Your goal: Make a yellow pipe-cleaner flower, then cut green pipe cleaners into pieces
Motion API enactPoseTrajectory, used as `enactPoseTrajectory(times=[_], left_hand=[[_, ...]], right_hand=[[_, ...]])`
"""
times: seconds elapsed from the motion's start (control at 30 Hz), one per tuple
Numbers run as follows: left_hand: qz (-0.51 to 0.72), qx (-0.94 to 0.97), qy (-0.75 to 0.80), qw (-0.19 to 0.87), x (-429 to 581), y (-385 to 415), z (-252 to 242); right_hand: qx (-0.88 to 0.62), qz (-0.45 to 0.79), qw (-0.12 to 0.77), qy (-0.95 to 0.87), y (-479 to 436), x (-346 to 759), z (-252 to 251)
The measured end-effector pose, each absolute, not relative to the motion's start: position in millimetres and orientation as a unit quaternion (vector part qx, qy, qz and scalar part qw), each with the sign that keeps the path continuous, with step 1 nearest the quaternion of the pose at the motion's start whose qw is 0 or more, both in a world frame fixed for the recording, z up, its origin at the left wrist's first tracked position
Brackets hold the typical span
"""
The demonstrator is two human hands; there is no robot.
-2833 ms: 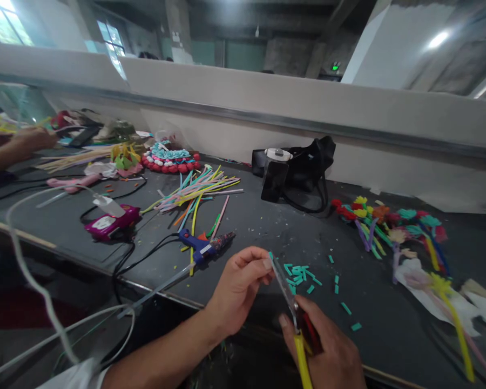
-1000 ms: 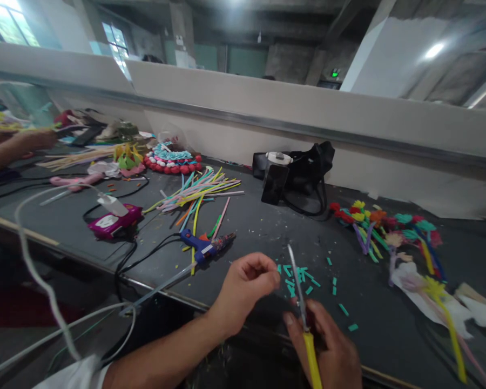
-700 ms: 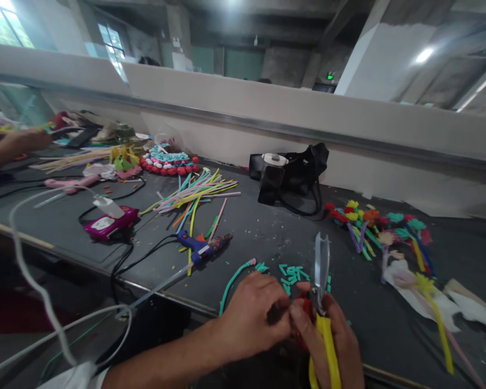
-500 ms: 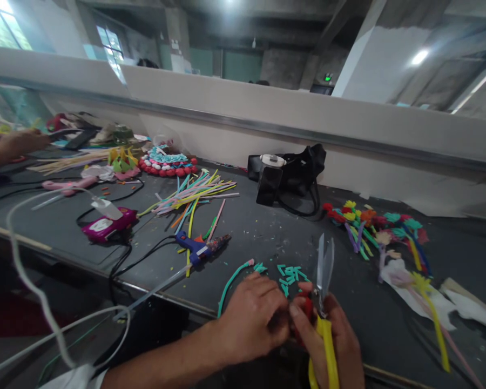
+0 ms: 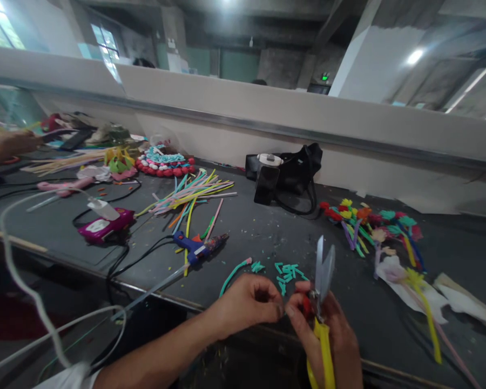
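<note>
My right hand is closed around a pair of scissors with yellow handles, blades pointing up and a little apart. Between its thumb and fingers a small red piece also shows, mostly covered. Close beside it, my left hand has thumb and fingers pinched together; whatever lies between the tips is too small or hidden to name. Just beyond both hands, short cut green pieces are scattered on the dark table. A green strip with a pink tip lies behind my left hand.
A blue glue gun lies left of my hands, near a bundle of coloured strips. Further left are a purple power strip and a pink glue gun. A black bag and colourful flowers sit beyond. Another person's hand works far left.
My left hand has lifted slightly and its fingers now form a pinch with a visible gap inside. The scissors stay in my right hand, and the view has shifted a little.
</note>
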State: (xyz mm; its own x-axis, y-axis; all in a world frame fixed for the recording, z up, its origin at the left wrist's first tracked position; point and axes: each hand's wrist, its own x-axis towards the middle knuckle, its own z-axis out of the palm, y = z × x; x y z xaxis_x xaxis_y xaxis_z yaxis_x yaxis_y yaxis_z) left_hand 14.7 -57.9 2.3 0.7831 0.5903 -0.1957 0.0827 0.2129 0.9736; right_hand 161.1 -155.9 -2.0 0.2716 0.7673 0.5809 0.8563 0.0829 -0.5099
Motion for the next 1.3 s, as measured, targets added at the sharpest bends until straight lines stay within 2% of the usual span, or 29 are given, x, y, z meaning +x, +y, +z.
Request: enactPoseTrajectory(times=[0.37,0.5,0.73,1.1,1.3], left_hand=[[0.159,0.559,0.299,0.757,17,-60,7],[0.225,0.538,0.275,0.765,15,-62,15],[0.446,0.359,0.226,0.788,7,-55,24],[0.484,0.28,0.227,0.797,10,-61,25],[0.484,0.267,0.225,0.803,11,-63,25]], right_hand=[[-0.717,0.002,0.443,-0.539,-157,158,0],[-0.711,0.019,0.433,-0.553,-158,158,0],[-0.643,-0.067,0.426,-0.633,-157,153,-21],[-0.62,-0.125,0.385,-0.672,-154,139,-26],[-0.658,-0.09,0.396,-0.635,-157,134,-33]])
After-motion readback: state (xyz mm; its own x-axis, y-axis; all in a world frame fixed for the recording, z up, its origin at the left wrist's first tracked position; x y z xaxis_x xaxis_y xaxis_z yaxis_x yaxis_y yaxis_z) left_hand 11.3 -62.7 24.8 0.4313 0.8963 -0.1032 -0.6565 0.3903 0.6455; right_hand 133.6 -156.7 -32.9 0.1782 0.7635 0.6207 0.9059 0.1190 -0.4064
